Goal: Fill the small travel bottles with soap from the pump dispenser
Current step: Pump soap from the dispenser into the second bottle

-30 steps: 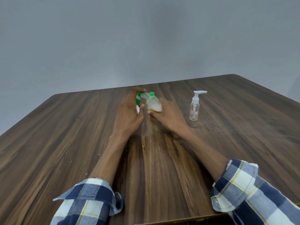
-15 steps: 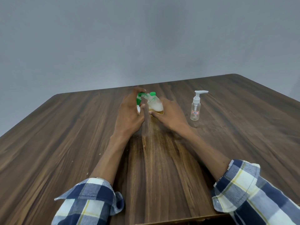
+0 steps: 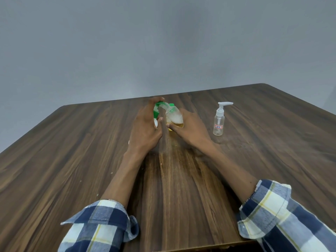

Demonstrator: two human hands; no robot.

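A green-headed pump dispenser [image 3: 156,113] is gripped by the left hand [image 3: 145,128]; a small tilted bottle [image 3: 174,117] (foamy, yellowish inside) is held by the right hand [image 3: 190,130] mid-table [image 3: 72,160].

Both forearms extended forward, plaid sleeves rolled back. Left hand [image 3: 145,126] knuckles up, fingers curled in grip. Right hand [image 3: 190,129] close beside, fingers curled in grip.

The clear pump bottle [image 3: 219,122] carries a small red-bordered label, seemingly handwritten "17D".
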